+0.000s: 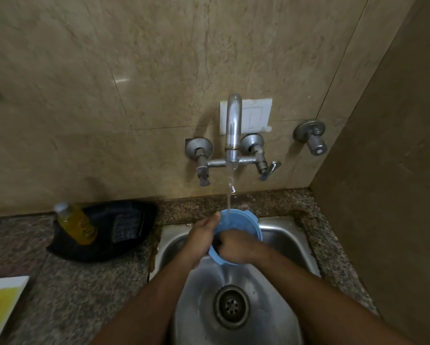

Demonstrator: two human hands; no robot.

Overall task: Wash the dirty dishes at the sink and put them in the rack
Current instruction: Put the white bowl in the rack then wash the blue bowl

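While water runs from the tap, the person's two forearms reach in over the steel sink [281, 235], where the round drain [231, 306] sits below and nearer than the hands. The left hand [201, 239] curls around the left rim of a light blue plastic bowl [243, 224], its thumb hooked over the upper edge. The right hand [235, 246] is bunched into a fist inside the bowl, pressed against its inner wall; whether it clutches a scrubber I cannot tell, though something dark shows at the knuckles. The bowl is tipped toward the person, held up above the basin and not touching it, right under the thin stream of water [230, 195], which falls onto its far rim.

To the left of the hands, on the speckled granite worktop [84, 295], lies a black tray [124, 230] with a bottle of yellow liquid [76, 225] leaning on it. Further left and nearer, a white plate [2, 302] with a yellow smear sits at the edge of view.

Beyond the hands, the wall-mounted chrome tap [233, 130] rises between two valve handles, in front of a white switch plate [256, 115]. A separate valve knob [311, 135] sits off to the right on the beige tiles.
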